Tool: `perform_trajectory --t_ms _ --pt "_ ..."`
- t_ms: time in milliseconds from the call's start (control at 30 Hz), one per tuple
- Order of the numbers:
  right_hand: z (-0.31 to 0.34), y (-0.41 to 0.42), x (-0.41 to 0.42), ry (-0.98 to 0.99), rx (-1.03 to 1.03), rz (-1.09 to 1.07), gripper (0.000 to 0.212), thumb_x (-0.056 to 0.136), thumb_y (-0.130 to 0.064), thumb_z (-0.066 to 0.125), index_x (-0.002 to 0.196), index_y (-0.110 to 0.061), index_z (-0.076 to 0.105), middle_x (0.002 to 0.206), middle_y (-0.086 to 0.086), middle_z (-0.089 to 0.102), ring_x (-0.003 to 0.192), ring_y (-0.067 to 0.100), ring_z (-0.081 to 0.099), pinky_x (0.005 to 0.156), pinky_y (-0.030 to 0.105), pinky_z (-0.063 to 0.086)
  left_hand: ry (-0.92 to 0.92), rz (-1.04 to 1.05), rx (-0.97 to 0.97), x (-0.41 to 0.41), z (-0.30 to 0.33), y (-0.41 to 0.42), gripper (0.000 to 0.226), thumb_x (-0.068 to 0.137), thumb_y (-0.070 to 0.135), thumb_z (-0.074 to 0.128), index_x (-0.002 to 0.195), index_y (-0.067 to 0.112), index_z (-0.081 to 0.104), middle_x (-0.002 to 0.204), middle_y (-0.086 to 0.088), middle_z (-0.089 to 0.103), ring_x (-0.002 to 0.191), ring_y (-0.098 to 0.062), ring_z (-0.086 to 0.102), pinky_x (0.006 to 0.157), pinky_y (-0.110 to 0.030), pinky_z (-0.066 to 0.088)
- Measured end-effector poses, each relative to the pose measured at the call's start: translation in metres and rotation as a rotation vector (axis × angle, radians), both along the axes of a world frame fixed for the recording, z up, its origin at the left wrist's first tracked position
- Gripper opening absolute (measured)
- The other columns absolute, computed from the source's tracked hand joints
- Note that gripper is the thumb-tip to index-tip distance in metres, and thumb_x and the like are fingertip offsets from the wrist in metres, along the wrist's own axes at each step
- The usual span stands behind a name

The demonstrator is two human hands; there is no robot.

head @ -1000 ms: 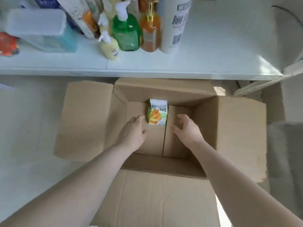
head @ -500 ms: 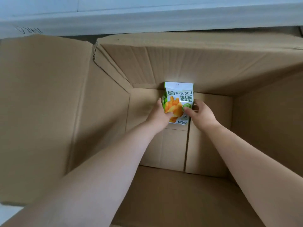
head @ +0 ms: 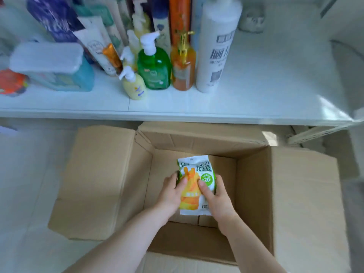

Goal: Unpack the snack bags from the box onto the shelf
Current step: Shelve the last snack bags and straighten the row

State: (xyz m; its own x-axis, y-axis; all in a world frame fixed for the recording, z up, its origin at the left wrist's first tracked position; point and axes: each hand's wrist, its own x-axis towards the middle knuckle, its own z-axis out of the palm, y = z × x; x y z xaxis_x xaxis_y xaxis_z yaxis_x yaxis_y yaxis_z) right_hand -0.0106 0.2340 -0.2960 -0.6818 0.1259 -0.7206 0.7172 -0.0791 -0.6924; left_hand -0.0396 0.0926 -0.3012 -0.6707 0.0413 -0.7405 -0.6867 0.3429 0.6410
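A white, green and orange snack bag [head: 194, 186] is held up inside the open cardboard box [head: 254, 186] on the floor. My left hand [head: 171, 192] grips its left edge, thumb on the front. My right hand [head: 217, 196] grips its right edge, thumb across the front too. The white shelf [head: 256, 95] runs across the view above the box, its right half bare. No other snack bag shows in the box.
Bottles crowd the shelf's left half: a green pump bottle [head: 153, 66], an orange pump bottle [head: 183, 64], a tall white bottle [head: 216, 46], a small yellow one [head: 134, 85] and a blue packet [head: 59, 71]. The box flaps spread left [head: 94, 180] and right [head: 307, 203].
Both hands closed on the snack bag at the box bottom and lifted it toward me. The head has pulled back out of the box, so the shelf is in view again.
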Motion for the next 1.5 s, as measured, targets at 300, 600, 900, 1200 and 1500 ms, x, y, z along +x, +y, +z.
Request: perform_trajectory --t_ms 300,600,900,1200,1500 --pt "0.232 -0.006 0.082 0.14 -0.023 0.046 0.103 0.041 -0.069 0.087 0.123 -0.015 0.056 0.103 0.002 0.076 0.097 0.016 0.072 0.087 0.031 0.056 -0.003 0.173 0.166 0.047 0.253 -0.002 0.037 0.08 0.046 0.071 0.097 0.017 0.057 0.092 -0.007 0.069 0.081 -0.022 0.067 0.075 -0.036 0.054" --pt "0.391 -0.024 0.134 0.383 -0.044 0.076 0.079 0.057 -0.046 0.09 0.119 -0.008 0.059 0.105 0.01 0.075 0.095 0.024 0.073 0.075 0.026 0.056 0.177 0.199 0.278 0.098 0.398 -0.022 0.026 0.084 0.034 0.072 0.1 0.018 0.058 0.098 -0.009 0.071 0.089 -0.03 0.07 0.081 -0.05 0.057" --pt "0.504 -0.058 0.181 0.501 -0.038 0.087 0.043 0.077 -0.023 0.082 0.115 -0.013 0.064 0.106 0.007 0.075 0.1 0.028 0.071 0.091 0.044 0.055 0.444 0.073 0.335 0.169 0.519 -0.086 0.025 0.089 0.023 0.065 0.113 0.02 0.057 0.11 0.0 0.069 0.099 -0.01 0.066 0.085 -0.024 0.052" --pt "0.528 -0.15 0.162 0.518 -0.06 0.159 0.031 0.081 -0.018 0.078 0.109 -0.013 0.067 0.106 0.009 0.075 0.101 0.029 0.071 0.094 0.047 0.054 0.503 0.128 0.289 0.162 0.547 -0.186 0.016 0.086 0.02 0.069 0.098 0.023 0.059 0.1 -0.009 0.072 0.087 -0.021 0.069 0.082 -0.035 0.055" --pt "0.52 -0.332 0.098 0.466 -0.148 0.206 0.038 0.083 -0.019 0.074 0.117 -0.008 0.064 0.111 0.011 0.073 0.103 0.029 0.07 0.092 0.044 0.055 0.466 0.194 0.296 0.101 0.541 -0.369 0.016 0.082 0.014 0.074 0.093 0.02 0.064 0.099 -0.012 0.072 0.085 -0.023 0.068 0.091 -0.041 0.051"
